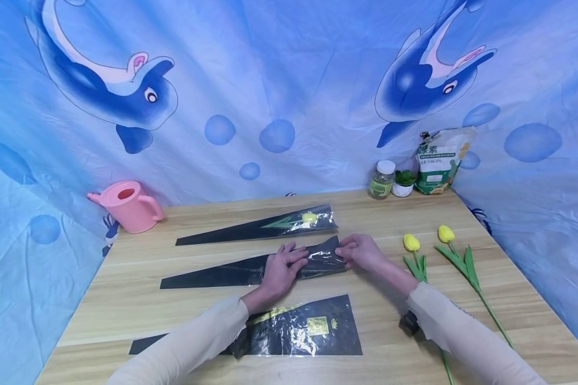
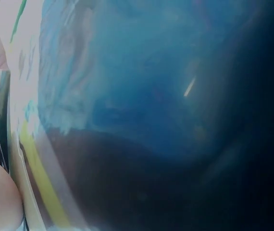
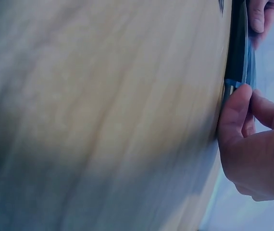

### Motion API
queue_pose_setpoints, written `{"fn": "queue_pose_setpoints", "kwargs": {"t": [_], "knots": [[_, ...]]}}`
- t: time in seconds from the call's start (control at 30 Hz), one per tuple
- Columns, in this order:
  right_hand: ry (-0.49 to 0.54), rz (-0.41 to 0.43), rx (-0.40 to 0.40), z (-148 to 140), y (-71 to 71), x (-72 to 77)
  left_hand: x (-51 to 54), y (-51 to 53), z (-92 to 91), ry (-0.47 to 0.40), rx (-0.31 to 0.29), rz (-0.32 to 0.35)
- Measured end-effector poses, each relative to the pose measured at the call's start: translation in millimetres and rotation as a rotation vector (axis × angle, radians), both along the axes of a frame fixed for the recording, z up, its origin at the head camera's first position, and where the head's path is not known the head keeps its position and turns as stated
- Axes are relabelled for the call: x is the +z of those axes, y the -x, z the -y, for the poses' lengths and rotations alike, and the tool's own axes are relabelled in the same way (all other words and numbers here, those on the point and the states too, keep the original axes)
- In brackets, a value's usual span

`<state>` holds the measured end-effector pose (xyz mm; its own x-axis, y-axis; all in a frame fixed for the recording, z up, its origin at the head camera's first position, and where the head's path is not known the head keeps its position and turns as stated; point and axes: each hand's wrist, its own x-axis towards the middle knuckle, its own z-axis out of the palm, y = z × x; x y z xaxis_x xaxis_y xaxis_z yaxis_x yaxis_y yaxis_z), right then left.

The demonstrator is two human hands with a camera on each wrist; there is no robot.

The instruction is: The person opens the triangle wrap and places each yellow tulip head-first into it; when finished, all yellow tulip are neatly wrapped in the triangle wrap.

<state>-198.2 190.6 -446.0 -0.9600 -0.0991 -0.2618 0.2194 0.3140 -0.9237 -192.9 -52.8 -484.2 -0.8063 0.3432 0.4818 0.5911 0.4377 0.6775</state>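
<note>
A long tapered black flower sleeve with a clear film front (image 1: 241, 271) lies in the middle of the wooden table. My left hand (image 1: 280, 270) rests on it with fingers extended over the film. At the sleeve's wide right end, my right hand (image 1: 363, 252) pinches the edge between thumb and fingers; the right wrist view shows this right hand (image 3: 257, 149) at the edge too. Behind lies another sleeve (image 1: 221, 233) with a yellow tulip (image 1: 309, 217) inside. A third sleeve (image 1: 339, 326), with gold print, is nearest me, partly under my left forearm.
Two loose yellow tulips (image 1: 411, 243) (image 1: 446, 233) lie on the right, one partly beneath my right forearm. A pink watering can (image 1: 134, 208) stands at the back left. A lidded jar (image 1: 381, 182), a small potted plant (image 1: 403, 184) and a green-white bag (image 1: 438, 163) stand at the back right.
</note>
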Motion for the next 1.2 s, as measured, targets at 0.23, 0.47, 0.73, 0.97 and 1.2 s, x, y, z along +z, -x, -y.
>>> {"fn": "queue_pose_setpoints", "kwargs": {"t": [0.23, 0.47, 0.73, 0.97, 1.2], "knots": [[0.045, 0.024, -0.003, -3, 2.3, -3.4, 0.9, -1.4, 0.2, -0.074, 0.027, 0.078], [0.055, 0.035, 0.001, -5, 3.0, -3.5, 3.1, -2.9, 2.0, -0.144, 0.051, 0.137], [0.007, -0.013, -0.012, 1, 2.2, -1.2, 2.9, -2.3, 1.2, -0.122, 0.023, 0.008], [-0.260, -0.268, -0.049, 1, -5.2, 2.9, 1.3, 0.6, -3.1, -0.101, 0.009, -0.061], [-0.109, -0.360, -0.088, -1, -14.1, 10.1, 3.3, 1.5, -5.5, -0.067, 0.009, -0.053]]}}
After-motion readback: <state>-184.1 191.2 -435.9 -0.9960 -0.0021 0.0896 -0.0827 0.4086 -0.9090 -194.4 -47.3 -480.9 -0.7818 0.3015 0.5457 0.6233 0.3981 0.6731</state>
